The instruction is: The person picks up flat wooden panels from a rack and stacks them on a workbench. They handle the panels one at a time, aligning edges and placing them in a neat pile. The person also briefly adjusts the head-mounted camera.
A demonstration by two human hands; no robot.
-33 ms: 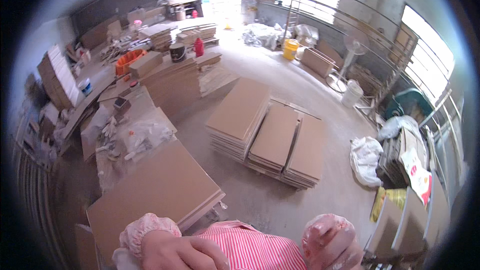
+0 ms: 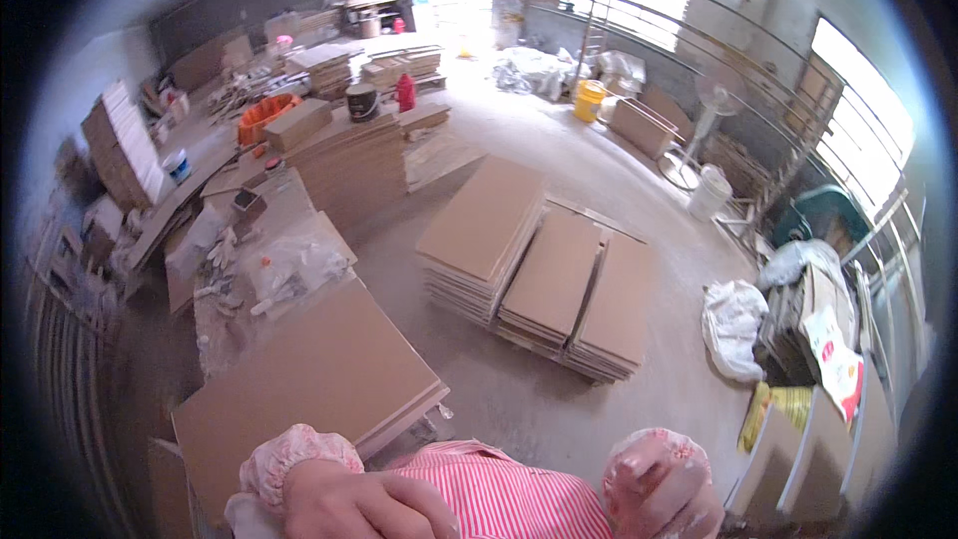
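Large brown board [image 2: 299, 379]: 8 o'clock, lying flat; left hand nearest, contact cannot be told.
Left hand [image 2: 367, 505]: 7 o'clock; grip bent, fingers close together; contents hidden, cannot tell.
Right hand [image 2: 664, 491]: 5 o'clock; grip curled; contents cannot tell.
Striped garment [image 2: 504, 484]: 6 o'clock, between hands.
Board stacks [image 2: 547, 269]: near centre, toward 4.
Yellow bucket [image 2: 588, 102]: 1 o'clock.
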